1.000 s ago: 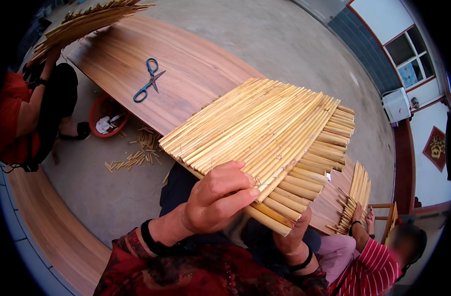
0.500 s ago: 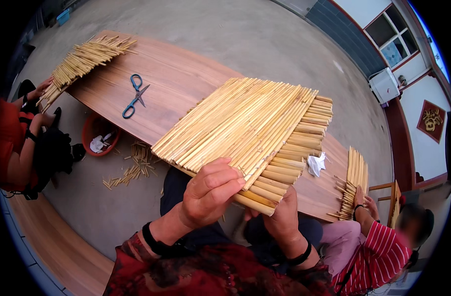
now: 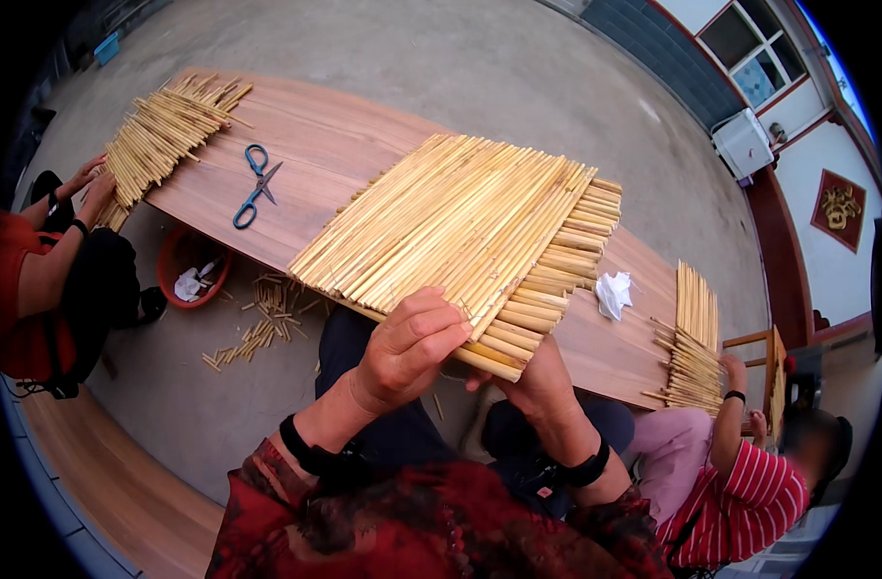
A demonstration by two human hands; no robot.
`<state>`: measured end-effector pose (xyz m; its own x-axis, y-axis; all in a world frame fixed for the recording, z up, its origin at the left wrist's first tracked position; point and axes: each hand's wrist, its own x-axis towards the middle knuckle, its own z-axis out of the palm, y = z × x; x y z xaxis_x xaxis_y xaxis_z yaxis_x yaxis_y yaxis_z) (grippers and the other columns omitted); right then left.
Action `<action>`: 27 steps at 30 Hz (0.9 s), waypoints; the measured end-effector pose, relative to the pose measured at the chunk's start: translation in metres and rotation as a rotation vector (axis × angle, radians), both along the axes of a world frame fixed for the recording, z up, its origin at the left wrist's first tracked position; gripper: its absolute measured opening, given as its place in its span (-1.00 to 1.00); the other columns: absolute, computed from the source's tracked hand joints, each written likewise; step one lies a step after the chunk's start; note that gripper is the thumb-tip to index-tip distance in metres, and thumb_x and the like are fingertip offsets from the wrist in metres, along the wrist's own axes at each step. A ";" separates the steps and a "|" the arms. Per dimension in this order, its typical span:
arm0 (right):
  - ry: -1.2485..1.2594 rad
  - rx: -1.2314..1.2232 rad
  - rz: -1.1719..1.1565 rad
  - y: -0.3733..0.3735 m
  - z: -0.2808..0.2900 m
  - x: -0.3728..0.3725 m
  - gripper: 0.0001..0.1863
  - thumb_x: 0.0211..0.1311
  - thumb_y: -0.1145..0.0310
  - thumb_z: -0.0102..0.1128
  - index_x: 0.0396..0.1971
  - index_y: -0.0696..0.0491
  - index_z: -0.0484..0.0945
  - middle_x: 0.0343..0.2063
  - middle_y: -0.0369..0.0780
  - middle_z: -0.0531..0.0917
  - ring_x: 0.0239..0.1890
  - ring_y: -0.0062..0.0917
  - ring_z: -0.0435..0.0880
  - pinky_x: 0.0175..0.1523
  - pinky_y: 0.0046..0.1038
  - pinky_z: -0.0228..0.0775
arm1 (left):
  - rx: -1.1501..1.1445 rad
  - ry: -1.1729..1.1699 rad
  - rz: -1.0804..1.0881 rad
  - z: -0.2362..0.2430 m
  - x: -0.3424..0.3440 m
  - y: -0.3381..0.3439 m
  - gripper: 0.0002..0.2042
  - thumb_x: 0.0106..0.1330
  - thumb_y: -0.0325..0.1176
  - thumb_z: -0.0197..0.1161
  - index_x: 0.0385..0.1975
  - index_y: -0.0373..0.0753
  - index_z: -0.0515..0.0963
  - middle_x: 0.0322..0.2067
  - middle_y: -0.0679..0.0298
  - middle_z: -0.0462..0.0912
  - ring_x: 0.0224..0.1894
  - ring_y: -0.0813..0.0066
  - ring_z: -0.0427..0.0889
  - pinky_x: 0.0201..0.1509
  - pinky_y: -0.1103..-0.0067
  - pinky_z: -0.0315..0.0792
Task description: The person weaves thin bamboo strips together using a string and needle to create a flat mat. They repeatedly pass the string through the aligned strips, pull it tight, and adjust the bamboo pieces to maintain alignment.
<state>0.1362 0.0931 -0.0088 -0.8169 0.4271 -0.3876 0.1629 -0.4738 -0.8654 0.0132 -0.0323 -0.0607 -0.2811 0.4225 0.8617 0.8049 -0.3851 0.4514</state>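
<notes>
A mat of straw-coloured reed stalks [image 3: 441, 217] slants up from my lap onto the wooden table, its stalks side by side. More stalks show in a lower layer [image 3: 566, 256] along its right side. My left hand [image 3: 417, 343] grips the near edge, its closed fingers and thumb at the stalk ends where thin thread seems to run. From below, my right hand [image 3: 537, 381] holds the near right corner; the mat hides most of its fingers. Blue-handled scissors [image 3: 257, 186] lie spread on the table to the left, apart from both hands.
Crumpled white paper [image 3: 614, 294] lies right of the mat. Co-workers sit at both sides, by a left reed bundle [image 3: 166, 140] and a right reed bundle [image 3: 696, 333]. On the floor are an orange basin [image 3: 195, 275] and cut reed pieces [image 3: 267, 318].
The mat and my right hand have shifted slightly left in the view. The right co-worker's hands have come away from their reeds; the left co-worker's hands have moved up their bundle.
</notes>
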 end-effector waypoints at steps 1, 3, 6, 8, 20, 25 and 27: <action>-0.018 -0.037 -0.029 -0.001 -0.002 -0.001 -0.60 0.43 0.22 0.01 0.10 0.18 0.40 -0.13 -0.07 0.63 -0.34 -0.29 0.71 -0.57 -0.31 0.61 | -0.008 0.008 -0.004 -0.003 -0.001 -0.001 -0.63 -0.02 -0.75 0.33 -0.17 -0.31 0.53 -0.20 0.15 0.60 -0.15 0.21 0.62 0.11 0.20 0.55; -0.020 -0.059 0.038 0.002 -0.007 0.005 -0.61 0.43 0.27 0.02 0.14 0.16 0.41 -0.01 -0.09 0.60 -0.12 -0.33 0.69 -0.33 -0.32 0.66 | -0.030 0.049 0.007 -0.012 -0.001 -0.003 -0.67 0.02 -0.72 0.31 -0.18 -0.30 0.54 -0.20 0.16 0.60 -0.14 0.22 0.62 0.13 0.19 0.53; -0.019 0.388 0.092 0.011 -0.067 0.037 -0.62 0.43 0.32 0.02 0.16 0.16 0.42 0.02 -0.11 0.59 -0.01 -0.43 0.64 -0.03 -0.39 0.57 | -0.101 0.103 0.004 -0.025 0.007 -0.017 -0.71 0.06 -0.70 0.28 -0.20 -0.28 0.55 -0.21 0.17 0.60 -0.12 0.24 0.62 0.19 0.16 0.47; -0.202 0.463 0.219 0.003 -0.058 0.062 -0.62 0.38 0.37 0.11 0.14 0.18 0.43 -0.02 -0.13 0.62 0.02 -0.54 0.59 0.10 -0.47 0.43 | -0.149 0.100 0.007 -0.034 0.007 -0.031 -0.70 0.05 -0.71 0.28 -0.20 -0.28 0.55 -0.21 0.18 0.59 -0.11 0.24 0.62 0.21 0.16 0.46; -0.081 1.213 0.550 -0.012 -0.013 0.040 -0.90 0.20 0.38 0.26 -0.35 0.08 0.57 -0.42 -0.11 0.56 -0.32 -0.15 0.60 -0.26 -0.25 0.44 | -0.324 0.171 0.144 -0.070 0.014 -0.077 -0.76 0.07 -0.66 0.26 -0.25 -0.26 0.55 -0.22 0.21 0.57 -0.11 0.24 0.61 0.19 0.15 0.47; 0.021 1.246 0.608 -0.016 -0.051 0.004 -0.89 0.22 0.39 0.23 -0.36 0.10 0.54 -0.41 -0.10 0.56 -0.31 -0.09 0.59 -0.23 -0.23 0.45 | -0.327 0.176 0.130 -0.071 0.013 -0.080 -0.78 0.10 -0.61 0.26 -0.25 -0.25 0.55 -0.21 0.21 0.57 -0.10 0.25 0.61 0.18 0.16 0.48; 0.036 1.240 0.616 -0.018 -0.056 -0.001 -0.90 0.22 0.39 0.22 -0.36 0.10 0.54 -0.41 -0.09 0.56 -0.31 -0.09 0.59 -0.22 -0.22 0.45 | -0.314 0.181 0.142 -0.074 0.013 -0.081 -0.79 0.09 -0.60 0.27 -0.25 -0.25 0.56 -0.21 0.22 0.57 -0.09 0.25 0.61 0.18 0.16 0.48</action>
